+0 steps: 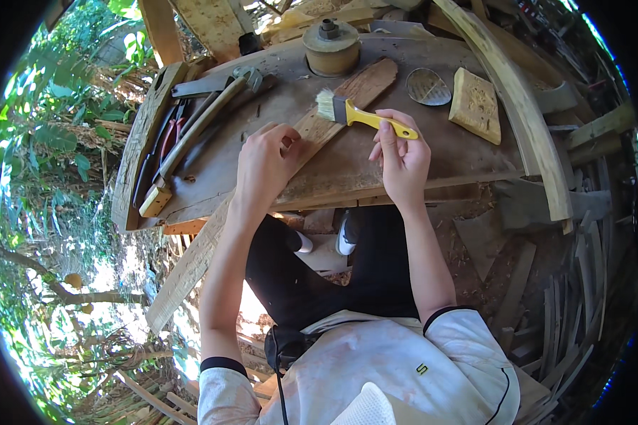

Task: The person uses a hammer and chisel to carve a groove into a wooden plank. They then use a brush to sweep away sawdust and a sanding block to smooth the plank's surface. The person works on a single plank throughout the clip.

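The right hand [406, 157] has its fingers clamped on a yellow-handled brush [365, 117], bristles [325, 105] left of them near a wooden plank [326, 132] on the desk [454, 161], beside the left hand's [262, 161] curled fingers, whose grip I cannot tell

Middle stretch of plank [322, 134], at near edge of workbench [446, 145], hidden behind left hand [264, 161]; finger contact indeterminable.
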A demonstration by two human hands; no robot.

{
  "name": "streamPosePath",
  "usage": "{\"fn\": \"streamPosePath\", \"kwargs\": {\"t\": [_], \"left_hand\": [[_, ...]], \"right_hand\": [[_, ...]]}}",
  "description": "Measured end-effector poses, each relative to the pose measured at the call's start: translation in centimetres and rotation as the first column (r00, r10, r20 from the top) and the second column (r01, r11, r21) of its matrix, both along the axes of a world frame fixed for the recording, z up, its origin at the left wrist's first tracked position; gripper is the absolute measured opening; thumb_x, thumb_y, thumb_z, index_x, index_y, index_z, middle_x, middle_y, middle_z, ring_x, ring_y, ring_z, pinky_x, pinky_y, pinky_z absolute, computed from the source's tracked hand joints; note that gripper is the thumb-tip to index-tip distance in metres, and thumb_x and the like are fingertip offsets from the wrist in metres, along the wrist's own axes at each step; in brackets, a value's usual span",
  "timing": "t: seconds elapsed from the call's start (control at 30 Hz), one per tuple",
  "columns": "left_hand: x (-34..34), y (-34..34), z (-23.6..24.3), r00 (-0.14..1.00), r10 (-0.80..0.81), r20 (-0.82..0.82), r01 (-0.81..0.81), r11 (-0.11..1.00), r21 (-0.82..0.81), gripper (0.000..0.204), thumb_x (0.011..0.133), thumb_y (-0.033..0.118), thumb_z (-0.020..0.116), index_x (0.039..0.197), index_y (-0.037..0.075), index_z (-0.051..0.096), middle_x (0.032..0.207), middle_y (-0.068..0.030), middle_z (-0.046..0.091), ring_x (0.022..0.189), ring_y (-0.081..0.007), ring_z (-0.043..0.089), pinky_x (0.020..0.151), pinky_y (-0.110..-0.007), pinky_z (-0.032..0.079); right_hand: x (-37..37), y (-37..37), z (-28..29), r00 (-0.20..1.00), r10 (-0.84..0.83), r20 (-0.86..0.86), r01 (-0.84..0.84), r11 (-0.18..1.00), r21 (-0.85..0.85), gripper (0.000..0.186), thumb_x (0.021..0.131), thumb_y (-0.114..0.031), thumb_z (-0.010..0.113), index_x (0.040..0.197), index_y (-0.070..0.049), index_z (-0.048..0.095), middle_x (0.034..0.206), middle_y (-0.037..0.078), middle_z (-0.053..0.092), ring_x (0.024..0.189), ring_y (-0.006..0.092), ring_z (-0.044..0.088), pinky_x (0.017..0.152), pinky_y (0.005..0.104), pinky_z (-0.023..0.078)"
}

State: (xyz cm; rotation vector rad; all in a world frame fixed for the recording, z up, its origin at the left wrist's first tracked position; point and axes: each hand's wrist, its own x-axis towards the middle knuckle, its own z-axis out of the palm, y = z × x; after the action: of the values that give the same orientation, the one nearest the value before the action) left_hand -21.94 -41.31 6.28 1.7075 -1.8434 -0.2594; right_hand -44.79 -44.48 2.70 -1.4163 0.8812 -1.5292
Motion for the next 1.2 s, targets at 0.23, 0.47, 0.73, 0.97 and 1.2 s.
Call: {"fn": "streamPosePath", "kwargs": {"t": [0.23,0.47,0.73,0.97,1.2], "left_hand": [[0.2,-0.6,-0.5,0.995,-0.003,0.1,-0.001,0.999,0.048,0.012,0.095,0.012,0.069,0.1,0.001,0.067,0.1,-0.0198,0.072,0.091,-0.0411,0.07,0.08,-0.049,0.055],[-0.1,-1.0,-0.7,0.992,0.037,0.122,-0.042,0.999,0.034,0.014,0.099,0.012,0.066,0.1,-0.002,0.066,0.101,-0.0238,0.071,0.096,-0.0454,0.068,0.084,-0.051,0.052],[0.9,-1.7,-1.1,0.997,0.016,0.077,-0.018,0.999,0.027,0.016,0.1,0.013,0.065,0.101,-0.003,0.067,0.102,-0.0253,0.072,0.099,-0.0453,0.067,0.087,-0.05,0.052],[1.5,-2.8,-1.3,0.997,0.059,0.039,-0.06,0.998,0.017,0.023,0.103,0.02,0.063,0.1,-0.002,0.068,0.092,-0.0257,0.072,0.089,-0.0448,0.069,0.079,-0.049,0.052],[1.7,-3.3,0.1,0.994,0.099,-0.036,-0.095,0.991,0.098,0.021,0.101,0.02,0.067,0.098,0.0,0.069,0.089,-0.0234,0.072,0.086,-0.0429,0.068,0.076,-0.048,0.053]], "right_hand": [[-0.1,0.0,0.1,1.0,0.019,0.012,-0.019,1.0,0.004,0.022,0.109,-0.015,0.061,0.123,0.001,0.067,0.095,0.004,0.067,0.064,0.005,0.06,0.057,0.0209,0.051],[-0.1,0.1,0.1,1.0,0.017,-0.005,-0.017,1.0,0.008,0.023,0.109,-0.017,0.062,0.123,0.001,0.067,0.095,0.004,0.067,0.065,0.0049,0.059,0.058,0.0218,0.053],[-0.1,0.0,0.2,1.0,0.011,-0.024,-0.011,1.0,0.003,0.023,0.109,-0.017,0.061,0.122,0.001,0.067,0.094,0.004,0.067,0.063,0.0059,0.059,0.057,0.0223,0.052],[-0.1,-0.1,0.0,1.0,-0.005,-0.019,0.005,1.0,0.001,0.022,0.109,-0.017,0.061,0.121,0.0,0.068,0.091,0.004,0.067,0.062,0.0059,0.06,0.056,0.022,0.051],[0.1,-0.3,-0.2,1.0,-0.013,-0.016,0.012,0.999,-0.029,0.021,0.109,-0.017,0.062,0.12,-0.001,0.068,0.088,0.003,0.068,0.061,0.0054,0.06,0.055,0.0216,0.051]]}}
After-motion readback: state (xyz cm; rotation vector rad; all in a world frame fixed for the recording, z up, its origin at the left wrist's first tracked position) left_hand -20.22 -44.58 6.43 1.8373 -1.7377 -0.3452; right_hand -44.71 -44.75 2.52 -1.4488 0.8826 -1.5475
